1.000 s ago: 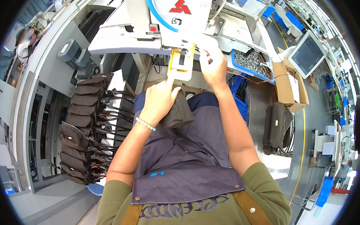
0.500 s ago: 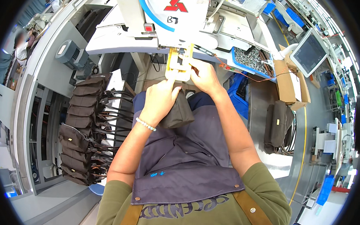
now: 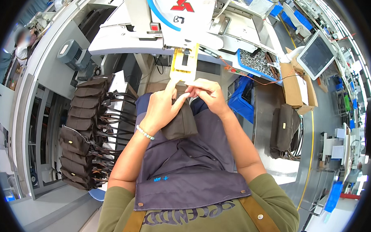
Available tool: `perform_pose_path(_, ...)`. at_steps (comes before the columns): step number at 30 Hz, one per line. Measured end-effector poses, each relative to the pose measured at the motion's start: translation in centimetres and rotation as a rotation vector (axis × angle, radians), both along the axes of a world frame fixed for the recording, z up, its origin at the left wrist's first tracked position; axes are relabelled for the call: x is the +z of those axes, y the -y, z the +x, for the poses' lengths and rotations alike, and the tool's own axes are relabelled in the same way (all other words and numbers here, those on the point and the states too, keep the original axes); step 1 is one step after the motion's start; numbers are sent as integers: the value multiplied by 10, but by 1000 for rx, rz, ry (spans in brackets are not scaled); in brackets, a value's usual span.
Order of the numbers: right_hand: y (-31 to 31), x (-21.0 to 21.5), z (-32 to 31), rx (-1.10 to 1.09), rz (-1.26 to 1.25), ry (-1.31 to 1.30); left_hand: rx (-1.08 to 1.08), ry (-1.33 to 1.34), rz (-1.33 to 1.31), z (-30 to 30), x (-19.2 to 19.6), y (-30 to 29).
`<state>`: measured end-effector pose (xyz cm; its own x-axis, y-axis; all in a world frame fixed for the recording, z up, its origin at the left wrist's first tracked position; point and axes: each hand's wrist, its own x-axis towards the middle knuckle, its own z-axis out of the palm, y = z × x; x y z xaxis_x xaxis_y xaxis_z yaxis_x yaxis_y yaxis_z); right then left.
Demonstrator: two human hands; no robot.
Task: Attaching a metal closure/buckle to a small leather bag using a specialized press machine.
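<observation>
Above the apron (image 3: pixel 204 157), the dark pouch (image 3: pixel 183 126) sits over the lap, a touch nearer the body than half a second ago. The left hand (image 3: pixel 160 109) lies against it, index finger reaching to the near edge of the yellow frame (image 3: pixel 183 69), thumb spread; I can't tell whether it grips the cloth. The right hand (image 3: pixel 210 94), then at the frame's right side, has dropped beside the left thumb, fingertips bunched, possibly on something I can't make out. Beyond, the frame juts from the machine (image 3: pixel 197 20).
</observation>
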<state>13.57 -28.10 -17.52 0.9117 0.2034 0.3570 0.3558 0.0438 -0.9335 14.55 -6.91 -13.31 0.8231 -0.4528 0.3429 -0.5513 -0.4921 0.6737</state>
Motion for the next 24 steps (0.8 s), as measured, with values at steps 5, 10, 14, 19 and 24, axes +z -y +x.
perform_pose_path(5,0,-15,-20,263,69,-177,-25,-244,-423,-16,5,-2)
perform_pose_path(10,14,-8,-13,250,116,-236,-334,-706,-411,-5,-4,-12)
perform_pose_path(14,6,8,-15,465,132,-212,-831,-1414,-564,-32,-37,-6)
perform_pose_path(19,-18,17,-25,494,148,-295,-968,-1589,-735,-52,-70,0)
perform_pose_path(24,-22,15,-29,513,165,-305,-1010,-1687,-816,-59,-68,3)
